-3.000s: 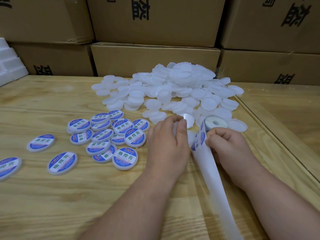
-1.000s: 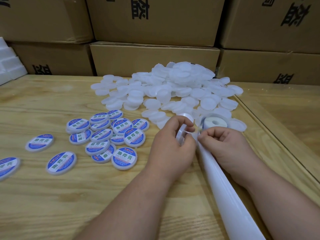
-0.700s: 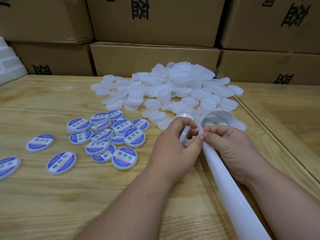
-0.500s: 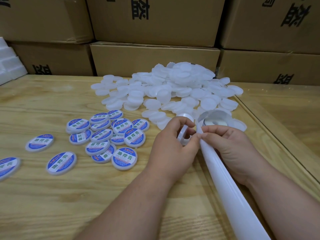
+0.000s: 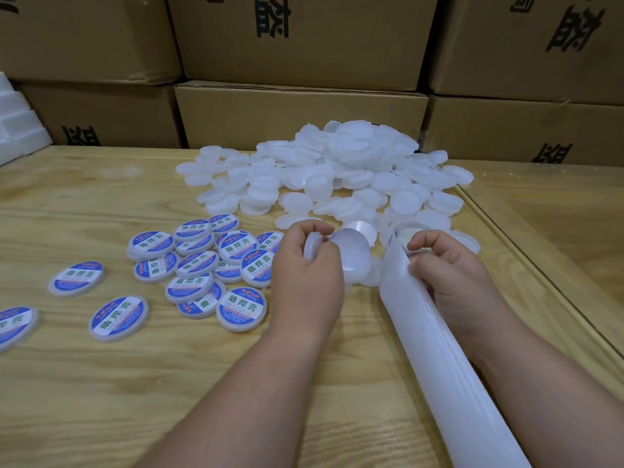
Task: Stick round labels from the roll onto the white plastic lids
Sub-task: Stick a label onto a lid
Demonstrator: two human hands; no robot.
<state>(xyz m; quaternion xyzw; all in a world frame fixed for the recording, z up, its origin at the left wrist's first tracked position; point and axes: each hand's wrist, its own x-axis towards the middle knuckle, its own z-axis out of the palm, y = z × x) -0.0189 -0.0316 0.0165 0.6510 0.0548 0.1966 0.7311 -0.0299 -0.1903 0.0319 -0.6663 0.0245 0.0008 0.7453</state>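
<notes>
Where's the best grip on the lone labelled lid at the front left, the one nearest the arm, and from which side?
Take the labelled lid by its white rim, thumb and finger on opposite edges, coming from above. It lies flat, label up, on the wooden table and touches no other lid, so both edges look free. It is a thin disc, so a pinch across the rim probably suits it better than lifting from its face.

Left hand (image 5: 305, 275) gripping perhaps two lids (image 5: 349, 253), right hand (image 5: 449, 268) on backing strip (image 5: 439, 349)

both hands (image 5: 305, 265) (image 5: 445, 265) raised, fingers curled
</notes>
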